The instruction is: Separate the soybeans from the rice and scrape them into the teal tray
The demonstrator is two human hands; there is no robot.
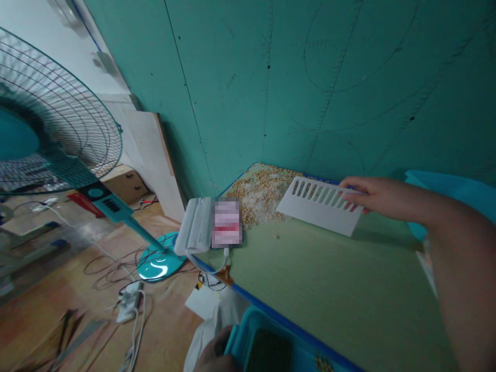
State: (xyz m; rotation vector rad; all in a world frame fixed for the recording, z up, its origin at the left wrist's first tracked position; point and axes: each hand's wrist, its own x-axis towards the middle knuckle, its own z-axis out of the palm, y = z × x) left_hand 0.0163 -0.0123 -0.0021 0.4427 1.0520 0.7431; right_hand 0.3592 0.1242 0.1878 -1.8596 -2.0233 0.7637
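My right hand (362,196) reaches across the green tabletop (318,279) and grips the right end of a white slotted plastic scraper (320,205). The scraper stands tilted on its long edge, just right of a pile of small yellowish grains (258,194) heaped in the table's far left corner. My left hand (215,354) shows only in part at the bottom edge, closed on the rim of a turquoise plastic basket (271,346) held below the table's near edge.
A white device (197,225) with a cable sits at the table's left edge beside a blurred screen. A teal wall stands behind. A teal standing fan (50,139) and loose cables (127,305) occupy the wooden floor to the left.
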